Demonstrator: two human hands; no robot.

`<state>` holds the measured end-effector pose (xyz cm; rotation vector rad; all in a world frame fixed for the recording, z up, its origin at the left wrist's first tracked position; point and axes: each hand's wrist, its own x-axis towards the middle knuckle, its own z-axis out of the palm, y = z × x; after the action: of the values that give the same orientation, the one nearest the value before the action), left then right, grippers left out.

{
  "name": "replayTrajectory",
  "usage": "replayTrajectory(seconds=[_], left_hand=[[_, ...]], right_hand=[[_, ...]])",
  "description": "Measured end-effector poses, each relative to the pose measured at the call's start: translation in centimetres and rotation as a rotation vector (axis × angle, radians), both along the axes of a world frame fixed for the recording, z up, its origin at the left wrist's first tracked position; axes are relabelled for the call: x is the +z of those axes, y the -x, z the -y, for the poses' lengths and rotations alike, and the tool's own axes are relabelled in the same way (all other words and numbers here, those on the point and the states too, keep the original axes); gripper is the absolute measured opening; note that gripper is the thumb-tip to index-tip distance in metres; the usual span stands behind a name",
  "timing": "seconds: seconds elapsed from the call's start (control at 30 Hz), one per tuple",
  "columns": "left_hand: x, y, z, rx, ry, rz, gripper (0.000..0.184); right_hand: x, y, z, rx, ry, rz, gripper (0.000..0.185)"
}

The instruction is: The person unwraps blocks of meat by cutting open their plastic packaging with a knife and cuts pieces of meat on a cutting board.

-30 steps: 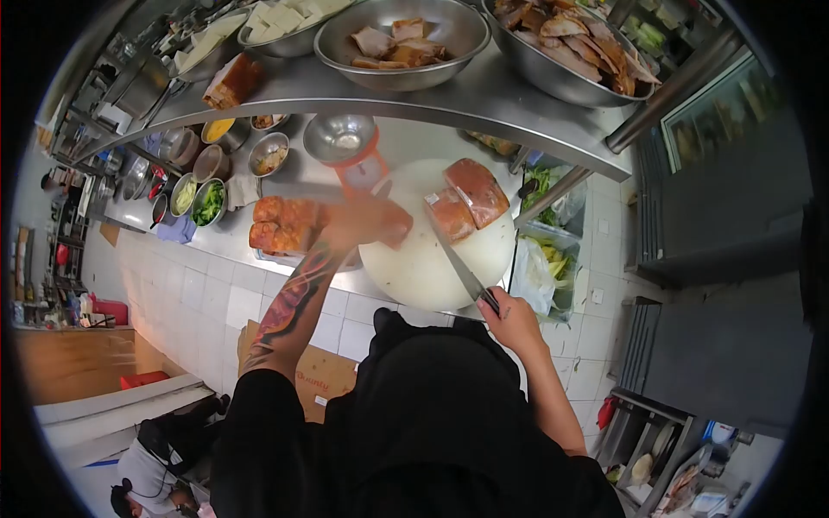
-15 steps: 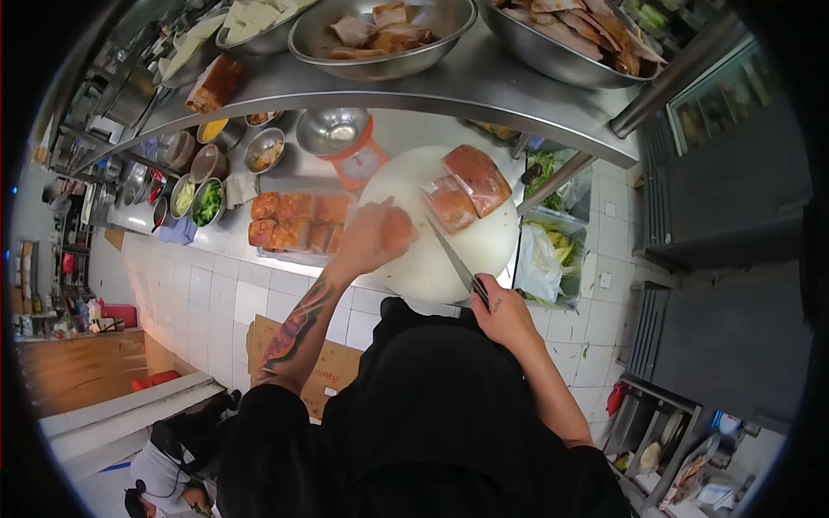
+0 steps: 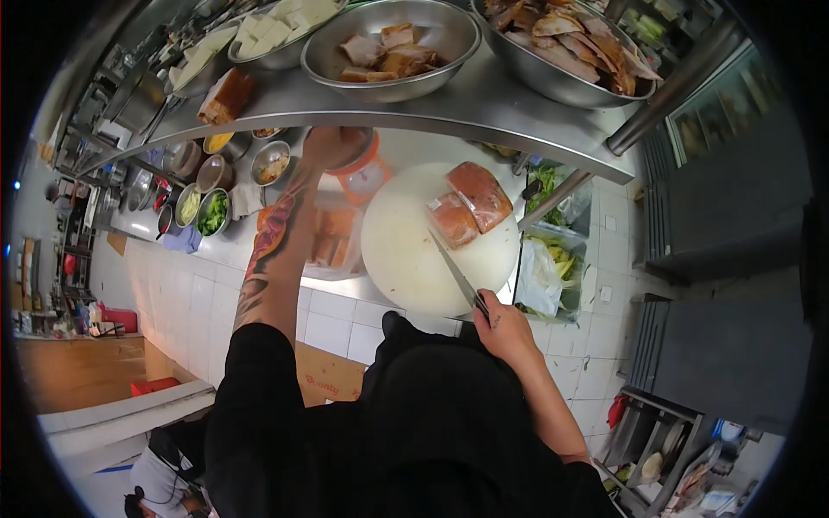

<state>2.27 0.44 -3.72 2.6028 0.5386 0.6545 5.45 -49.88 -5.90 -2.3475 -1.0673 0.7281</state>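
Observation:
My right hand point(image 3: 505, 328) grips the handle of a knife point(image 3: 456, 274), whose blade rests along the round white cutting board point(image 3: 401, 259). By the knife's tip lie a larger slab of roast pork point(image 3: 481, 197) and a smaller slab point(image 3: 452, 219), side by side. My left hand point(image 3: 323, 147), smeared by motion, reaches over the metal bowl on the orange kitchen scale point(image 3: 364, 180). A brownish-red piece of pork point(image 3: 352, 138) shows at its fingers, partly hidden. Beneath my left forearm, a clear tray point(image 3: 350, 269) of pork pieces is partly covered.
Overhead, a steel shelf point(image 3: 553, 129) carries a bowl of pork chunks point(image 3: 393, 86), a bowl of sliced meat point(image 3: 561, 73) and a pork block point(image 3: 226, 97). Small bowls, one with chopped greens point(image 3: 211, 213), stand left. Vegetable bins point(image 3: 553, 268) sit right.
My left hand has moved from the board's left side, up and left to the scale, carrying the piece of pork. My right hand and the knife have barely moved.

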Motion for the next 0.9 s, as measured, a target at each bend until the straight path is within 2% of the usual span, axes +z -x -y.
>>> replayTrajectory(seconds=[0.17,0.23,0.37,0.43,0.57,0.67,0.73,0.77,0.83,0.87,0.9], left_hand=[[-1.7,0.1,-1.3,-0.014,0.118,-0.05,0.056],[-1.2,0.4,-1.1,-0.061,-0.027,-0.055,0.056],[-2.5,0.2,-2.2,-0.063,0.008,-0.032,0.057],[-3.0,0.2,-2.6,-0.031,-0.074,-0.058,0.06],[-3.9,0.3,-3.5,-0.016,-0.079,-0.129,0.062],[-3.8,0.5,-3.3,0.078,-0.095,-0.171,0.053],[0.8,1.2,0.2,-0.118,0.169,0.005,0.047],[3.7,1.4,2.4,-0.12,0.165,0.006,0.047],[8.0,2.1,6.7,-0.109,0.511,0.091,0.043],[7.9,3.0,8.1,-0.11,0.507,0.088,0.043],[7.6,4.2,9.3,-0.216,0.407,0.071,0.048]], right_hand=[[-0.7,0.3,0.5,-0.051,-0.037,-0.025,0.038],[-0.8,0.2,0.6,-0.048,-0.054,-0.016,0.038],[-0.3,0.1,0.4,-0.051,-0.03,-0.025,0.038],[-0.3,0.1,0.4,-0.046,-0.046,-0.026,0.038],[-0.5,0.1,0.6,-0.053,-0.043,-0.031,0.039],[-0.9,0.2,0.7,-0.053,-0.048,-0.009,0.039],[-0.9,0.2,0.8,-0.051,-0.083,0.012,0.039],[-0.9,0.2,0.8,-0.054,-0.087,0.013,0.039],[-0.6,0.3,1.0,-0.046,-0.116,0.002,0.038],[-0.5,0.3,0.9,-0.048,-0.121,-0.001,0.038],[-0.5,0.4,0.9,-0.06,-0.135,-0.028,0.037]])
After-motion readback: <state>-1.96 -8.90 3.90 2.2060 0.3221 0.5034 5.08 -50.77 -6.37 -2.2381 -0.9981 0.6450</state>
